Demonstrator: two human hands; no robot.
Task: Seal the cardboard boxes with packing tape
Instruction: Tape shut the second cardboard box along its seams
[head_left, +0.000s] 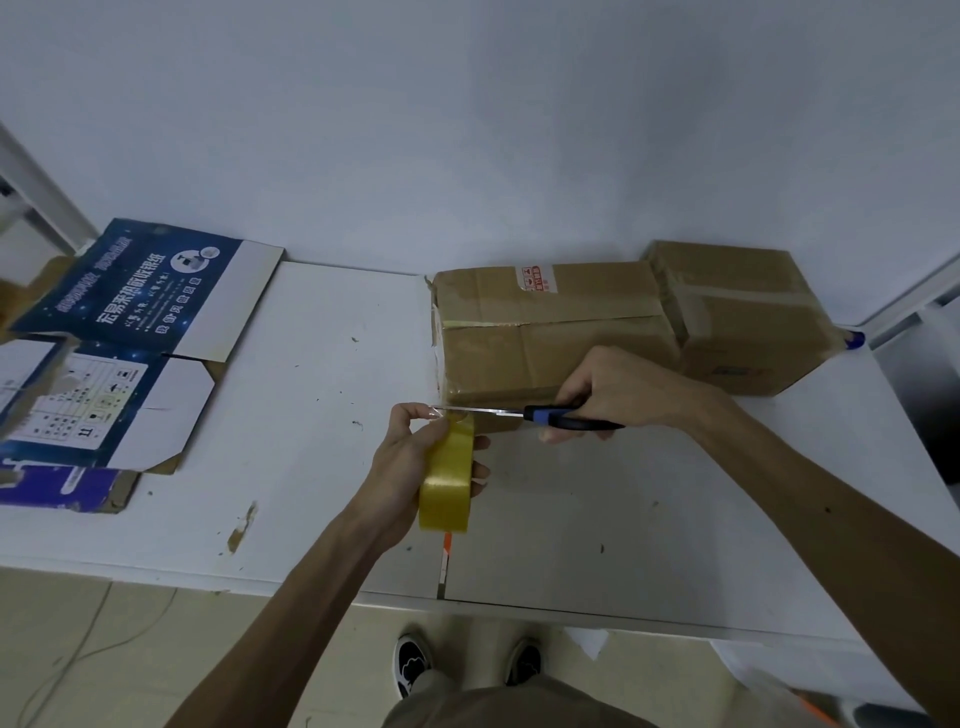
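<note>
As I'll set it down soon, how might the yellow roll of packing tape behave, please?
Being round, the yellow roll of packing tape would probably roll if set on edge. The left hand alone holds it, so likely light.

Soft, even, bluish light, faint shadows on the worktop; wide-angle bending at the edges, slightly soft focus.

"11" on flattened blue carton

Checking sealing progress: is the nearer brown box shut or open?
Shut: the nearer brown box has no raised flaps; tape covers its seam.
</note>
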